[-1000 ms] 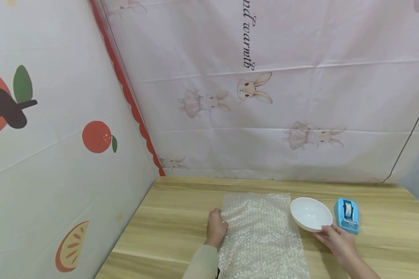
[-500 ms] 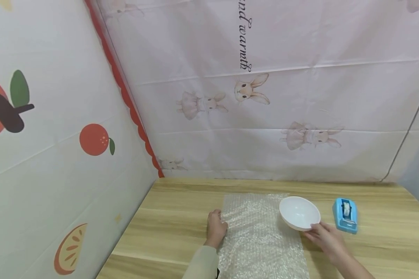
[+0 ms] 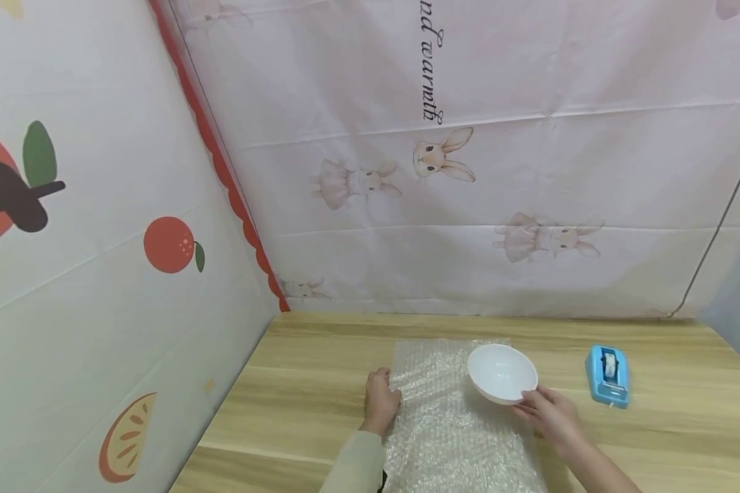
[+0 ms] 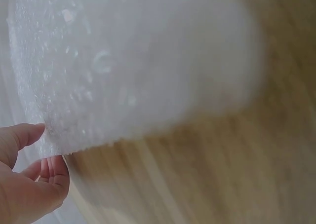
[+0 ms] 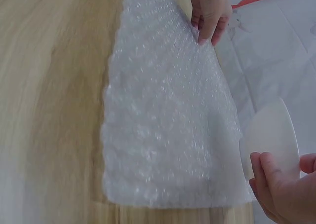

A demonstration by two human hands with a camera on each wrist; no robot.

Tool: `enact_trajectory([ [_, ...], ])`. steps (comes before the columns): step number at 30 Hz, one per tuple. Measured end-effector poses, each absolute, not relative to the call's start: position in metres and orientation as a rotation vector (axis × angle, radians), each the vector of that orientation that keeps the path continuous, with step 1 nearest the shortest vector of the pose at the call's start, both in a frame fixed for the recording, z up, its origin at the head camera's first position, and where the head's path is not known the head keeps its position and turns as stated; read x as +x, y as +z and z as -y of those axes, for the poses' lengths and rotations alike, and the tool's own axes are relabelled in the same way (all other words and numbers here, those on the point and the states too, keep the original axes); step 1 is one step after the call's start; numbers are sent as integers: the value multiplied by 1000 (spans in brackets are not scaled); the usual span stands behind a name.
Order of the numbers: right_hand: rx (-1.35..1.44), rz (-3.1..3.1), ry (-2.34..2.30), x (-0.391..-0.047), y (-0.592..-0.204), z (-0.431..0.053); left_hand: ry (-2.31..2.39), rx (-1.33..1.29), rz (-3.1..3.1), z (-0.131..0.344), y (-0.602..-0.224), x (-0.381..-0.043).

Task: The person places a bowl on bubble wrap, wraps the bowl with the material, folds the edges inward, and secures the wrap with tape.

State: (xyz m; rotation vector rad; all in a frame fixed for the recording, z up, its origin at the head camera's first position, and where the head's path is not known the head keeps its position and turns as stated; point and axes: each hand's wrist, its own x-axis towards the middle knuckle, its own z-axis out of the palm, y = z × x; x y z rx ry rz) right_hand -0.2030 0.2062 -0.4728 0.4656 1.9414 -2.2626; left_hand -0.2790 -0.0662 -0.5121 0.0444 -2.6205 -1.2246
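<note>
A sheet of clear bubble wrap point(image 3: 444, 431) lies flat on the wooden table. At its left edge my left hand point(image 3: 382, 402) pinches the wrap; in the left wrist view the thumb is on top and the curled fingers are at the edge's underside. My right hand point(image 3: 551, 416) grips a white bowl point(image 3: 501, 373) by its right rim, thumb at the rim and fingers against the outer wall. The bowl is held mouth up, slightly tilted, over the wrap's upper right part. From the right wrist view, the bowl point(image 5: 269, 135) shows its outer side.
A blue tape dispenser point(image 3: 608, 376) with a roll of tape stands on the table point(image 3: 672, 438) to the right of the bowl. Behind the table hangs a rabbit-print cloth point(image 3: 370, 267), and a fruit-print cloth point(image 3: 222, 329) covers the left side.
My right hand has carried the bowl leftward, from beside the tape dispenser to over the bubble wrap. The left hand keeps its place at the wrap's left edge.
</note>
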Motion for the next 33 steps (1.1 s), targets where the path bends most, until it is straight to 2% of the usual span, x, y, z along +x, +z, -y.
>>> enact_trajectory([
  [17,363,-1937,-2313,-201,-471,-165,-1230,52,2652,68,-511,-281],
  [33,436,-1922,-2320,-201,-480,-144,-1296,66,2643,70,-512,-283],
])
